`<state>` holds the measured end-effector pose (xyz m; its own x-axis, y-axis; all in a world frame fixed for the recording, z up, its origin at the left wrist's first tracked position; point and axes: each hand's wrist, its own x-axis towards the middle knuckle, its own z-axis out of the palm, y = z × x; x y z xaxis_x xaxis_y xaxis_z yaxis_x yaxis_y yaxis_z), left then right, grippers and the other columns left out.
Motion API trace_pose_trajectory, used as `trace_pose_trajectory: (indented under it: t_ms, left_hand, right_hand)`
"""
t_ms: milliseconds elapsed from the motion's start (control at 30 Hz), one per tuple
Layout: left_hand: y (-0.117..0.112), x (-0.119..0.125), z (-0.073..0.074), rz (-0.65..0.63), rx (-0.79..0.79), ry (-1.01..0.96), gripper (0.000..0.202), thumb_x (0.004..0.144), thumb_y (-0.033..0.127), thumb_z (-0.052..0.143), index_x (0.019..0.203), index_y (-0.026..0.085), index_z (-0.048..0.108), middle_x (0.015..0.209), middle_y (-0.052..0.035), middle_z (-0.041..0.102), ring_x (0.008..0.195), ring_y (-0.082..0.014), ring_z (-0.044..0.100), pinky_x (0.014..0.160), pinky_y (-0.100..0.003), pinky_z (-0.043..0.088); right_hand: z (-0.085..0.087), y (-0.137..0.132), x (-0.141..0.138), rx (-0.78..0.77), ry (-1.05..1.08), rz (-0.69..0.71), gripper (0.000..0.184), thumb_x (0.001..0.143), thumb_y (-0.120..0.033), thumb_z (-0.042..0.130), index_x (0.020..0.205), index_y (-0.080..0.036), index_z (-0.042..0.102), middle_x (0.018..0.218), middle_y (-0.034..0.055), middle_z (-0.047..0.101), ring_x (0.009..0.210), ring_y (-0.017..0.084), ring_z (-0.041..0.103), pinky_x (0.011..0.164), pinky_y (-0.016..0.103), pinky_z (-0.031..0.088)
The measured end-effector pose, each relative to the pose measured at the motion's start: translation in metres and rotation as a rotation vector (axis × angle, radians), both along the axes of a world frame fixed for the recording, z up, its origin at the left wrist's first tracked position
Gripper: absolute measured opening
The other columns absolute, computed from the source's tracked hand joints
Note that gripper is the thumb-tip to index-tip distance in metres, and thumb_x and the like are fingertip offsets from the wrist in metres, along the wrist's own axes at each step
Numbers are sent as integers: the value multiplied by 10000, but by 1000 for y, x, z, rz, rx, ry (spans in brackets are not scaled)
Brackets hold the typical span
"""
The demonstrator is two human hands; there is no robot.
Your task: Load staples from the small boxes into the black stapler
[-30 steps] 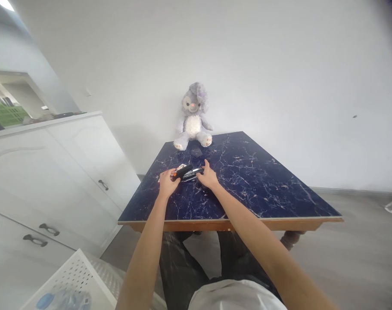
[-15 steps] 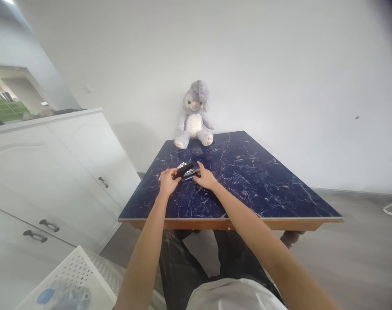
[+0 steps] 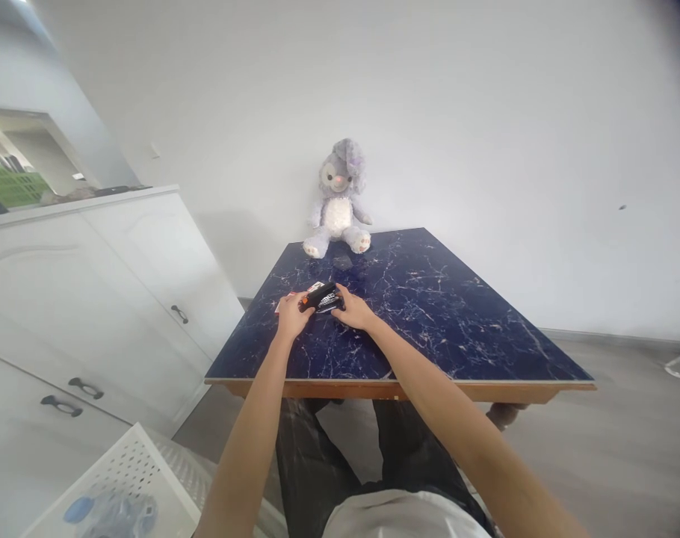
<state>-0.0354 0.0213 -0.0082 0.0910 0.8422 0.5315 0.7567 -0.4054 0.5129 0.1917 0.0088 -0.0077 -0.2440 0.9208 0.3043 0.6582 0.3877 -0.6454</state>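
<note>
Dark marble table (image 3: 430, 329) against white wall (image 3: 486, 112); white cabinets (image 3: 93, 284) left.

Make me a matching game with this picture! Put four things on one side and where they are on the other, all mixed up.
Things
1. plush bunny
2. black tool with an orange end
3. white cabinet
4. white basket with holes

Places
A. low down in the near left corner of the picture
B. between the left hand and the right hand, both touching it
C. sitting at the far edge of the dark blue table, against the wall
D. standing to the left of the table

Pairs: 1-C, 2-B, 3-D, 4-A
</note>
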Motion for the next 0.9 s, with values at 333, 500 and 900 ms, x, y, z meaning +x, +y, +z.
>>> trace_pose_trajectory:
  t_ms: [333,500,900]
  left_hand:
    - [-13,11,6,-181,27,80,456,785,362,716,1224,244,669,985,-85,731,1210,-328,481,1075,-462,316]
    - [-11,8,7,180,20,142,357,946,378,473,1194,240,690,1235,-92,672,1240,-307,478,1065,-458,344]
    - [-5,9,5,396,-88,292,335,836,457,615,1083,234,654,1279,-132,608,1266,-366,448,1001,-467,356]
  right_hand:
    - [-6,1,-6,37,-6,-121,781,851,-278,563,1540,-124,230,1463,178,465,1235,266,552,1058,379,398]
    - [-4,-2,-6,-1,-31,-276,680,863,-257,521,1495,-131,305,1297,155,604,1183,279,574,1005,386,418]
    - [3,-13,-8,-30,12,-78,831,863,-308,547,1558,-103,140,1064,70,728,1194,263,558,1023,374,393]
